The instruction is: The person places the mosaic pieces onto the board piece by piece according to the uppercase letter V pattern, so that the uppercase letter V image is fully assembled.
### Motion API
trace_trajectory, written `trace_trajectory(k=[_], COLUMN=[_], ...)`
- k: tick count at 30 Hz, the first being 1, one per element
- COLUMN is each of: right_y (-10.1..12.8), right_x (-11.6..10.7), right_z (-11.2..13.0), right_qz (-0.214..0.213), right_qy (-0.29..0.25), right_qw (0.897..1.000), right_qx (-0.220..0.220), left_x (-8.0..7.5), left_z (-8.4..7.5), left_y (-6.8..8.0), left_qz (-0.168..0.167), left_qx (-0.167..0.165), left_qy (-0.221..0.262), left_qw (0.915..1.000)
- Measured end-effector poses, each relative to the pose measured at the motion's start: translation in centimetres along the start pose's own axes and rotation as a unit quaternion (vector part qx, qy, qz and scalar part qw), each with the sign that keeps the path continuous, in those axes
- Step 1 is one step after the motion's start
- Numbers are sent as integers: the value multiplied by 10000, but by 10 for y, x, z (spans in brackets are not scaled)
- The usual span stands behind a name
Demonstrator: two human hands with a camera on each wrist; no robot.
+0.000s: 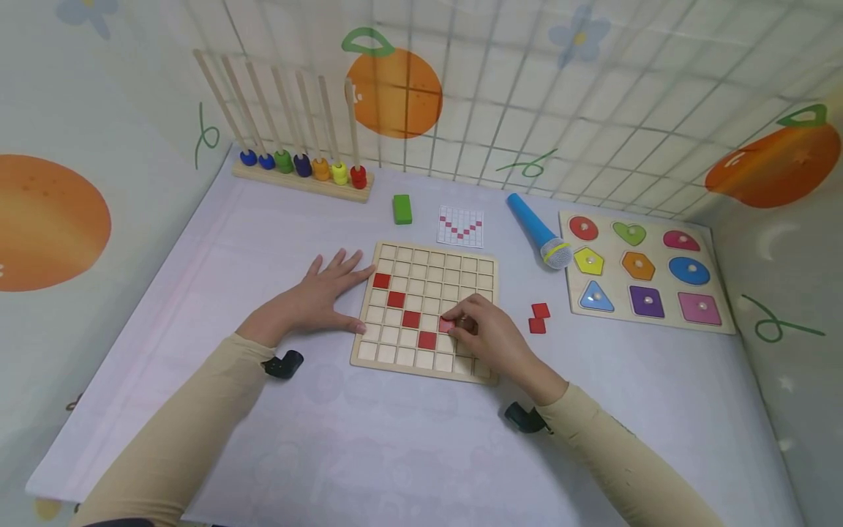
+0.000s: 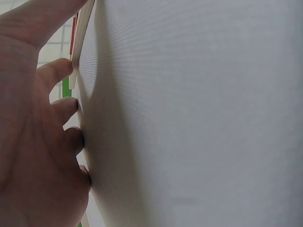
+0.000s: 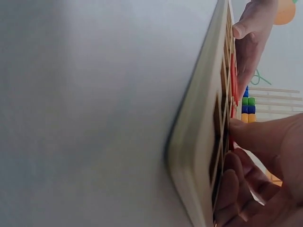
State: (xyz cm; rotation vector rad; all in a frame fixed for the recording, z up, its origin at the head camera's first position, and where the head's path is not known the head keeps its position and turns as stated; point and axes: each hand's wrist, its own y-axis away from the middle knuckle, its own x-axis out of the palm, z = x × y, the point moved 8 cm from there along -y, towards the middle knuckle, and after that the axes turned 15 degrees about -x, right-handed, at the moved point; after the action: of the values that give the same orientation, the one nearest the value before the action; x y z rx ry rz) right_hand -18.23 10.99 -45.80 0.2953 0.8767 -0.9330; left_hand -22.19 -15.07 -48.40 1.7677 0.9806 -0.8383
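Note:
A wooden grid board (image 1: 437,250) lies flat, with several red square tiles (image 1: 411,319) set in a diagonal from its left side down toward the front. My right hand (image 1: 490,337) pinches another red tile (image 1: 446,324) between thumb and fingers, right at a cell one row up from the diagonal's lowest tile. In the right wrist view, thumb and fingertips come down close on the board's surface. The left hand (image 1: 320,294) lies spread with straight fingers, its thumb and index tips at the board's left edge. Behind the board is a small printed card (image 1: 460,228) bearing a V of red squares.
Loose red tiles (image 1: 538,325) lie right of the board. Farther right are a blue toy microphone (image 1: 532,222) and a shape puzzle (image 1: 612,265). A green block (image 1: 402,209) and a bead abacus (image 1: 303,183) stand toward the back, before a wire grid (image 1: 487,110).

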Motion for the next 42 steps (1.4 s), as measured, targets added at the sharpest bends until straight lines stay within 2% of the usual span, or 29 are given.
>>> trace_trajectory(k=[29,42], right_y=[-1,6], right_x=[3,-2], right_z=[-3,-3], right_qz=[113,-63], right_qy=[-69,-226], right_qw=[9999,9996], right_qx=[112,126], left_x=[0,3], left_z=[0,2], left_y=[-1,-3], left_qz=[0,71], left_qx=[43,-46], left_qy=[4,-27], left_qw=[10000,10000])
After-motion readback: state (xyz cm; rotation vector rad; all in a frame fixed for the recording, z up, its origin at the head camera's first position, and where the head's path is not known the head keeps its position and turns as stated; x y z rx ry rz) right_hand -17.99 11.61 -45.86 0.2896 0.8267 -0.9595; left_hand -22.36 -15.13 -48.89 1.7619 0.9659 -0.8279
